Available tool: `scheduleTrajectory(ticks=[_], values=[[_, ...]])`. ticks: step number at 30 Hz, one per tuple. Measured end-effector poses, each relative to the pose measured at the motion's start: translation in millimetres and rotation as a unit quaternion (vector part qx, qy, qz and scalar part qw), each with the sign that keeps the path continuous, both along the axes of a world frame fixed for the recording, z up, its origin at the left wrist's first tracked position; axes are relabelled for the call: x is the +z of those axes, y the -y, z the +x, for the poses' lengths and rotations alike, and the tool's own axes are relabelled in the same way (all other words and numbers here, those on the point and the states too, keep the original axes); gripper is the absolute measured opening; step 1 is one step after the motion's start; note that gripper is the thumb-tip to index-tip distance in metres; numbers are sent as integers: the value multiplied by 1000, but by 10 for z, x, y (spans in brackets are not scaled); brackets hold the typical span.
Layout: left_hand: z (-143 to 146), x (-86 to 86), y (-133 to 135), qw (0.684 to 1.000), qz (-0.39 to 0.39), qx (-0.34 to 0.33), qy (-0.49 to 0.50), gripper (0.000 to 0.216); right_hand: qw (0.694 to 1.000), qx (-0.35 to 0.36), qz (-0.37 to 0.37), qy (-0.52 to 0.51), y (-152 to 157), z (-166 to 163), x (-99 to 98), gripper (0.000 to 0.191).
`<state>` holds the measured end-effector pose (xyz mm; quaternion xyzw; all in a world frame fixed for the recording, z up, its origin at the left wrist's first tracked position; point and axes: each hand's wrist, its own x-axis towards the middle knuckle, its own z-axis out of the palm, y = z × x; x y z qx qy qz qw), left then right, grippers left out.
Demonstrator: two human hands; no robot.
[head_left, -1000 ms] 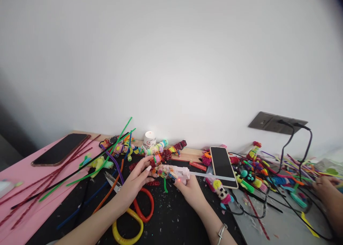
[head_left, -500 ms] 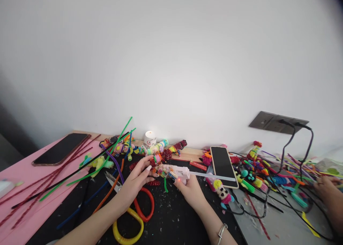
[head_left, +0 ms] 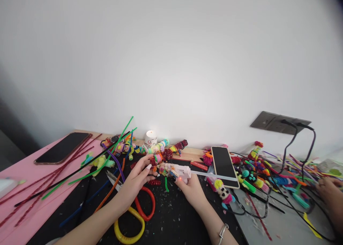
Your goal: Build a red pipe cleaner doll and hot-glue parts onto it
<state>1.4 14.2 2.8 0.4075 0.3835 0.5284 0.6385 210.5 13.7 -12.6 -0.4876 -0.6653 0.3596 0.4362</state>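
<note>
Right hand: the right hand point(head_left: 190, 190) is closed around the handle of a pale pink glue gun point(head_left: 179, 171), which it holds level above the black mat point(head_left: 171, 220).
Glue gun: its nozzle points toward the left hand, a small red light glows on the side just above the gripping fingers, and a clear glue stick point(head_left: 211, 175) juts out the back, away from the grip toward the phone.
Left hand: the left hand point(head_left: 135, 180) pinches a small pipe-cleaner figure point(head_left: 158, 160) with thumb and fingertips, right at the nozzle of the glue gun; whether nozzle and figure touch cannot be told.
Below the grip: scissors point(head_left: 134, 213) with one red and one yellow loop lie on the mat, partly under the left wrist.
Beyond the grip: a white tub point(head_left: 150, 139) and a row of finished pipe-cleaner figures sit by the wall.
Left of the grip: loose pipe cleaners point(head_left: 80, 170) fan across the mat onto a pink sheet point(head_left: 24, 202), where a dark phone point(head_left: 63, 153) lies.
Right of the grip: a second phone point(head_left: 223, 162) lies face up just past the glue stick's end.
Far right: another person's hand point(head_left: 328, 188) rests among cables and colourful scraps, well apart.
</note>
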Motion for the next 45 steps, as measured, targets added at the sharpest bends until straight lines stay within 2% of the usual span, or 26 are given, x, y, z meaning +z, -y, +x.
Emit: scheduleTrajectory(ticks=[4, 9, 14, 18, 21, 23, 26, 29, 33, 40, 45], values=[[-7, -6, -8, 1000, 3, -2, 1, 39, 1000, -4, 6, 18, 9, -9, 19, 25], [-29, -7, -31, 999, 13, 39, 7, 39, 988, -94, 50, 113, -14, 36, 16, 13], [-35, 18, -24, 999, 3, 50, 17, 38, 950, -162, 60, 260, -43, 111, 60, 18], [-30, 54, -8, 999, -14, 48, 17, 37, 890, -222, 61, 393, -26, 97, 76, 25], [-27, 63, 0, 999, -21, 49, 14, 38, 852, -252, 64, 454, -7, 71, 44, 37], [-24, 61, 2, 999, -24, 47, 9, 39, 847, -252, 68, 463, 5, 59, 23, 43], [-19, 59, 2, 999, -25, 45, 3, 41, 861, -250, 98, 432, 21, 42, 33, 48], [-12, 65, 1, 999, -26, 43, -8, 44, 887, -225, 169, 366, 44, 13, 83, 43], [0, 59, 7, 998, -18, 51, -42, 43, 911, -132, 250, 300, 120, -63, 143, 33], [46, -10, 37, 995, 21, 24, -92, 30, 912, -16, 302, 277, 319, -271, 162, 30], [96, -14, 73, 995, 30, -2, -90, 23, 910, 26, 301, 285, 332, -343, 134, 27]])
